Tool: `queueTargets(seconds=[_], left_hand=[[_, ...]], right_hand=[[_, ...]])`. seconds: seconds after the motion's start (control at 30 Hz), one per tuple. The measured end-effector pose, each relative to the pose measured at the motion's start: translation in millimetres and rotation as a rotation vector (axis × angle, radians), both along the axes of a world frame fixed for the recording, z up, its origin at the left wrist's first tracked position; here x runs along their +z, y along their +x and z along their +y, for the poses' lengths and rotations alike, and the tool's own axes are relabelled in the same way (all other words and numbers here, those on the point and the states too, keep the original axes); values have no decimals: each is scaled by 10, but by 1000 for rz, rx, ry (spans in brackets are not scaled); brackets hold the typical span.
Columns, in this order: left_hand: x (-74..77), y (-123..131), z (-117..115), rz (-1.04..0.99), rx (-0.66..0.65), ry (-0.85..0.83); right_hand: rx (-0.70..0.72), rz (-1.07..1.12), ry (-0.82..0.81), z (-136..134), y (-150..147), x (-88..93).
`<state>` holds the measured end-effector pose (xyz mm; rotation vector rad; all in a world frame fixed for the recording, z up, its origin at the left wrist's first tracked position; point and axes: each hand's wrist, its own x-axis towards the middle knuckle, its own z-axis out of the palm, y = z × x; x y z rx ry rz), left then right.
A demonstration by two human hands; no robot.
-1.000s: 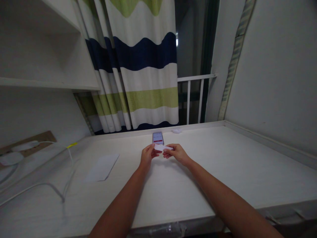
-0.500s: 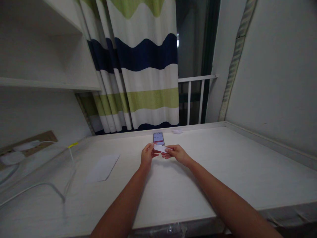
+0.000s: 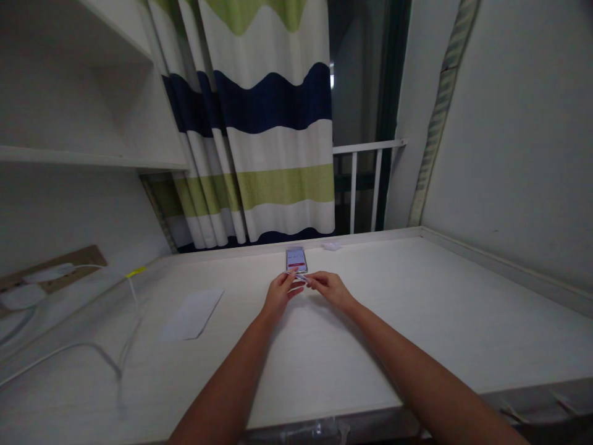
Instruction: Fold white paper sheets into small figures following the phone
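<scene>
Between my hands is a small piece of white paper (image 3: 301, 277), seen nearly edge-on as a narrow strip. My left hand (image 3: 280, 293) pinches its left end, thumb on top, with the lower fingers reaching out beneath it. The right end is gripped by the fingertips of my right hand (image 3: 332, 288). Just beyond the paper, a phone (image 3: 296, 258) with a lit screen lies face up on the white desk (image 3: 324, 371); my fingers partly cover its near edge.
White paper sheets (image 3: 194, 314) lie to the left. A crumpled white scrap (image 3: 331, 246) sits near the back edge, right of the phone. Cables (image 3: 88, 344) and plugs (image 3: 50, 272) occupy the far left, under a shelf (image 3: 92, 156). A striped curtain (image 3: 278, 142) hangs behind the desk.
The paper has gone from showing its flat white face to a thin, narrow strip. My left hand has turned slightly and both hands stay close together.
</scene>
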<state>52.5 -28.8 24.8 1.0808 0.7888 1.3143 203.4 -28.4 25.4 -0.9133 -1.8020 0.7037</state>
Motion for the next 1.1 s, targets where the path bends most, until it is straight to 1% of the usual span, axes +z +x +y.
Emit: queueTargets(seconds=[0.1,0.2,0.37,0.5,0.67,0.97,1.1], left_hand=[[12,8,-20,48,-24,34],[23,27,-41,102,-34,73],[-1,39,-21,163,-14,118],[-25,35,4,186,-22,144],[-22,32,6,232,-11,167],[-15,32,1,245,5,180],[-16,27,-1,238,17,171]], right_hand=[[32,82,-71,8,-9,-11],[52,133,-92,18,-4,-15],[72,135,-120,40,-2,-34],[77,151,-134,57,-16,-63],[88,167,-142,60,-37,-69],[91,195,-172,61,-52,-74],[97,200,-183,40,-54,-50]])
